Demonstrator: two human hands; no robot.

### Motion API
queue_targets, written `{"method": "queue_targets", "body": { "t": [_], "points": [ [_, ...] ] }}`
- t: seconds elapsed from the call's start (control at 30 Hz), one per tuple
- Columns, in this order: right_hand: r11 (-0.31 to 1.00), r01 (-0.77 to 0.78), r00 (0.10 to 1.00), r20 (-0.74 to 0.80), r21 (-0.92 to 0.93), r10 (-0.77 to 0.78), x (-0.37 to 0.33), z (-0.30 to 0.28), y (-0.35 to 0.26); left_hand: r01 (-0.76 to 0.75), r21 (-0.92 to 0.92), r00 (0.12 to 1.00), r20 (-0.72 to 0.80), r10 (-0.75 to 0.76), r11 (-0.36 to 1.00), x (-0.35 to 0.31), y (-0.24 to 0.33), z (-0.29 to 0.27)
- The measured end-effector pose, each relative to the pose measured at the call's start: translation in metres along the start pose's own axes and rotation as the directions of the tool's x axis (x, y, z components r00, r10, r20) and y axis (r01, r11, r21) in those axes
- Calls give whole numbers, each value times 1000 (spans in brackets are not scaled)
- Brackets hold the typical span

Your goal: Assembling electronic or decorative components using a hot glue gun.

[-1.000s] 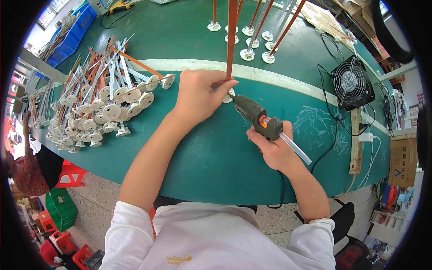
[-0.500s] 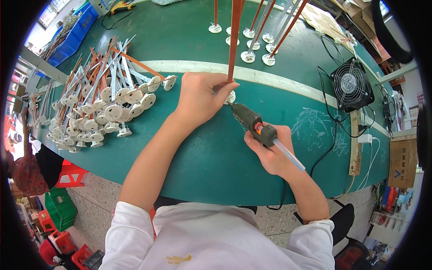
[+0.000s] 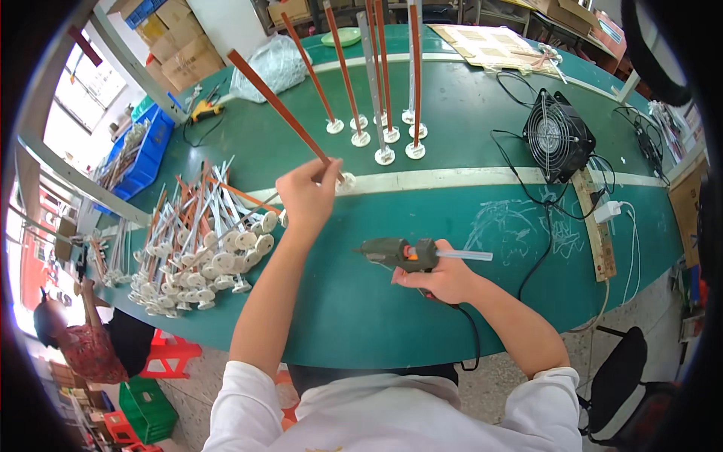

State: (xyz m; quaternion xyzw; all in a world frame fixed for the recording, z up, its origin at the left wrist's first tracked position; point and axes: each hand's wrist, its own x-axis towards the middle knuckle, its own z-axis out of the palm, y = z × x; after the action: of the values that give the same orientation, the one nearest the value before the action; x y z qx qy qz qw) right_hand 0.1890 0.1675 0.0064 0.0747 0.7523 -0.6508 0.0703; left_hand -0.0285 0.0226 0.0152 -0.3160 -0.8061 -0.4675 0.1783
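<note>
My left hand [image 3: 309, 197] pinches a reddish-brown flat strip [image 3: 277, 104] near its lower end, where a white round base [image 3: 346, 181] shows by the pale band across the table. The strip leans to the left. In my right hand [image 3: 446, 279] is a dark glue gun [image 3: 399, 254] with a clear glue stick coming out of its back. Its nozzle points left, apart from the strip. Beyond my hands, several strips [image 3: 346, 75] in brown and grey stand upright on white round bases. To the left lies a heap of strips with round bases [image 3: 215, 252].
A black fan [image 3: 559, 135] with cables stands at the right, beside a wooden power strip board [image 3: 593, 226] with a white plug. A blue bin [image 3: 143, 162] is at the far left, and a plastic bag [image 3: 271, 68] lies at the back. Another person [image 3: 86, 343] is at the left.
My left hand has moved left with the strip, which now tilts. The glue gun has drawn away from the base and turned to point left. The head view has shifted, showing more of the far side.
</note>
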Motion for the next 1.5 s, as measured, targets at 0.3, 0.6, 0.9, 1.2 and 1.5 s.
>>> {"method": "queue_targets", "body": {
  "t": [0.3,0.6,0.9,1.2,1.5],
  "points": [
    [924,-60,998,29,376,53,8,-16,15,89,27,995,-35,-88,996,52,-18,52],
    [963,-91,996,49,252,81,9,-18,16,74,19,995,64,-75,997,57,-16,69],
    [936,-88,996,14,340,88,6,-12,18,-37,340,981,191,-30,940,51,-5,36],
    [918,-129,990,-3,374,141,4,-12,16,-149,612,966,259,-19,776,-29,34,-193],
    [965,-128,991,-11,229,134,4,-4,14,-240,716,873,454,-176,655,-35,-71,-272]
  ]
}}
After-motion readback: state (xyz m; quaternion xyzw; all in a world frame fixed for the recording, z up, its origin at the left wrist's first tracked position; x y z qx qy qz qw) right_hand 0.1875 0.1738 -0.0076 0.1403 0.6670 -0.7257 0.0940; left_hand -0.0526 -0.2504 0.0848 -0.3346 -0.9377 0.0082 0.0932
